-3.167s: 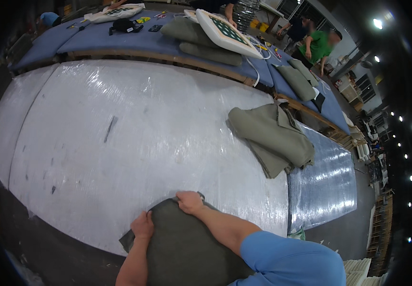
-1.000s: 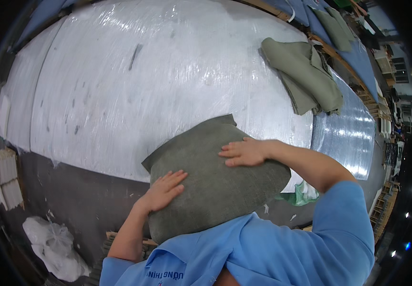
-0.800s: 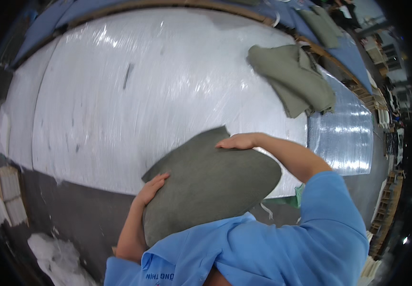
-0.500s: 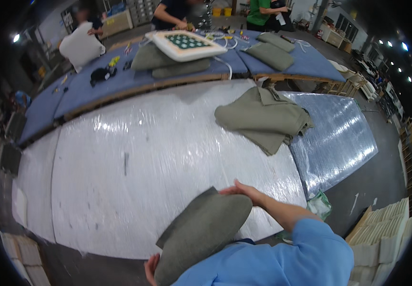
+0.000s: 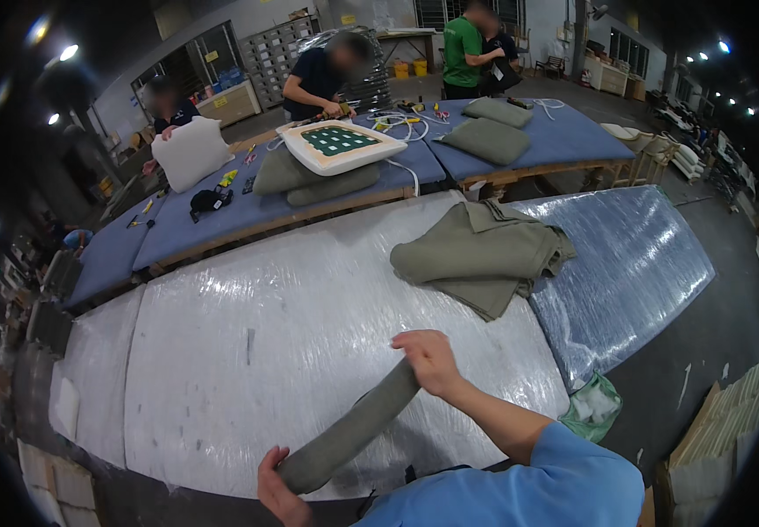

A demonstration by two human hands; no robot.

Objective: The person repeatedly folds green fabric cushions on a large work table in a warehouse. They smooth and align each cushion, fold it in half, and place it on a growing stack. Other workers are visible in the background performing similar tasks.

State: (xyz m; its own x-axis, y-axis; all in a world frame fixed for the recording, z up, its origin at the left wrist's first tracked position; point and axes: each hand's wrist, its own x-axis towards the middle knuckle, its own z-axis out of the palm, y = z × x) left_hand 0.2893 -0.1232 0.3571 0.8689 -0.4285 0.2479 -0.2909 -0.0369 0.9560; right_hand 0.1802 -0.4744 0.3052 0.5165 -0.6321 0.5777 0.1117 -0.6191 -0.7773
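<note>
A grey-green cushion (image 5: 353, 430) is held between my two hands, tilted so that mainly its narrow side shows. My left hand (image 5: 280, 492) grips its near-left end, with the thumb and fingers about the edge. At the far-right end, my right hand (image 5: 429, 358) is bent over the corner; some of its fingers are hidden. Under the cushion lies a white table top (image 5: 221, 386) wrapped in clear film. Beyond my right hand, a heap of matching green fabric (image 5: 485, 250) rests on the film.
Past the wrapped surface stands a long blue padded table (image 5: 564, 140) bearing green cushions (image 5: 485, 140), a white-edged seat panel (image 5: 340, 147) and scattered tools. Several people work behind it. A green plastic bag (image 5: 594, 406) sits at the right, near stacked pale pieces (image 5: 722, 430).
The cushion has turned from showing its broad face to showing its narrow side. Both hands still hold its ends. The view has tilted up, bringing more of the room into sight.
</note>
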